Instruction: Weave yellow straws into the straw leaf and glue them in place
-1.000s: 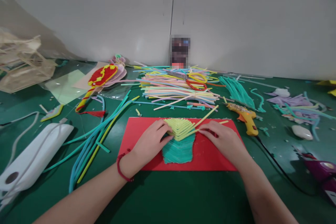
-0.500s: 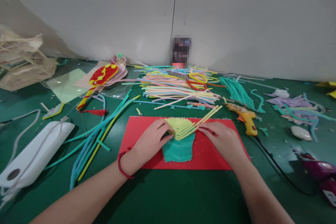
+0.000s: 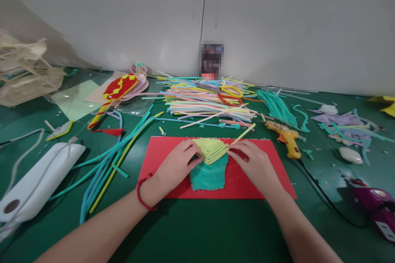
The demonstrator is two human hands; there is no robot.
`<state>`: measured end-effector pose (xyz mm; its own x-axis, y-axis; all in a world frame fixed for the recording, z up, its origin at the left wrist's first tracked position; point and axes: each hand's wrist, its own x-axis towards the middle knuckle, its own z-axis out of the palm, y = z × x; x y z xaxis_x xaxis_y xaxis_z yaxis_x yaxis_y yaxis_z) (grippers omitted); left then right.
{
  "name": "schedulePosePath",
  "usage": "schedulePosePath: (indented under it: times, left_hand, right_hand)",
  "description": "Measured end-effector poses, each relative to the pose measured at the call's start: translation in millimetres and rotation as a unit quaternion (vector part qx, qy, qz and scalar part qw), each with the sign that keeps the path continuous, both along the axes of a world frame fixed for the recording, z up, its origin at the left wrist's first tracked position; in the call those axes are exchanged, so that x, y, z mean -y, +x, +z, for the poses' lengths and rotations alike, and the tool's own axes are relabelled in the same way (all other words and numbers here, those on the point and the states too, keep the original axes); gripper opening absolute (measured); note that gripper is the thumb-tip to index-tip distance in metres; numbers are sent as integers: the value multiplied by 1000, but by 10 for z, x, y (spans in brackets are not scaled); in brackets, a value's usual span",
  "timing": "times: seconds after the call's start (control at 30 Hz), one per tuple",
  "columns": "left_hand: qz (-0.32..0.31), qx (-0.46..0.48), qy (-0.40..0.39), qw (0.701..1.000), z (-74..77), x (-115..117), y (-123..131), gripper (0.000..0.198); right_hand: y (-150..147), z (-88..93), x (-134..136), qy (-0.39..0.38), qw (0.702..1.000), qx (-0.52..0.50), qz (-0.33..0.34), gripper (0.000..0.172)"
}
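Observation:
A piece of yellow pipe cleaners [image 3: 211,150], laid in nested V shapes, lies over the top of a teal pipe-cleaner panel [image 3: 208,176]. Both rest on a red board [image 3: 166,144]. My left hand [image 3: 180,162] is closed at the left edge of the yellow piece, thumb and fingers pinching there. At its right edge, my right hand [image 3: 251,158] pinches the yellow strips between thumb and forefinger. One yellow strip [image 3: 245,133] sticks out beyond these fingers to the upper right. The fingertips partly cover both edges of the yellow piece.
A yellow glue gun [image 3: 286,137] lies right of the board, its black cord trailing. Scissors [image 3: 228,92] rest on a heap of coloured pipe cleaners [image 3: 197,102]. Left are loose blue and teal stems [image 3: 114,160] and a white power bank-like case [image 3: 43,181].
My right hand has shifted slightly left and in toward the yellow piece. Several yellow ends stuck out past it before; now one stands out. My left hand stays in place.

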<state>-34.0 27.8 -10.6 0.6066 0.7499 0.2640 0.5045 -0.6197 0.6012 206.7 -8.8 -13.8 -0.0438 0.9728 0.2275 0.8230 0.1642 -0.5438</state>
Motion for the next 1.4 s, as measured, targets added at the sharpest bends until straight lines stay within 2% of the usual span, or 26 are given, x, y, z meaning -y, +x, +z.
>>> schedulePosePath:
  times: [0.43,0.6,0.8,0.93,1.07,1.2,1.3,1.4]
  left_hand:
    - [1,7,-2,1000,-14,-2,2,8]
    - [3,-2,-5,1000,-5,-1,6,9]
    - [6,0,9,1000,-19,10,5,8]
    - [6,-4,16,1000,-33,7,3,8]
    - [9,-55,72,996,-27,22,10,9]
    - [45,-168,174,969,16,125,39,16]
    - [49,-160,203,965,61,241,68,30]
    - [28,-141,192,971,80,330,89,40]
  right_hand:
    - [-5,-13,10,-32,999,-26,-24,24]
    - [-1,-33,-10,-15,999,-39,-15,28]
    - [-4,-79,-34,41,998,-51,-9,27]
    - [-4,-92,-32,45,998,-46,-5,28]
    - [-3,-85,-23,51,998,-33,-10,28]
    - [0,-81,-23,48,998,-32,-11,27]
    - [0,-89,-28,44,998,-35,-13,27]
    - [0,-101,-33,53,998,-36,-12,27]
